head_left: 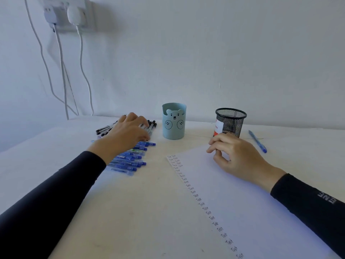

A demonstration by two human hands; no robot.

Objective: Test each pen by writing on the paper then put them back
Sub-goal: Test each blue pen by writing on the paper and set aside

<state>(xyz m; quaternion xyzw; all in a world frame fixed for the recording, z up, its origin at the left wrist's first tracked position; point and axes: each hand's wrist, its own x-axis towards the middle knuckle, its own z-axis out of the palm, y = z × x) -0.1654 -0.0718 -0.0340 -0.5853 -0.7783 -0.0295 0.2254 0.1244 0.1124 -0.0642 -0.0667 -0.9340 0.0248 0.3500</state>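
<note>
A white paper [233,193] lies on the table with a long column of handwritten "Test" words down its left side. My right hand [239,157] rests on the paper's far edge, fingers loosely curled, with no pen in it. My left hand [127,133] reaches over a row of black pens [103,129] at the back left, with fingertips and thumb curled on one black pen [150,128] at the right end of the row. A row of several blue pens [130,159] lies just in front, partly under my left wrist. A single blue pen [258,141] lies to the right of the paper.
A light blue bear-faced pen cup [173,128] stands at the back centre. A black mesh pen cup [231,120] stands to its right, just behind my right hand. White cables [61,71] hang from a wall socket at the back left.
</note>
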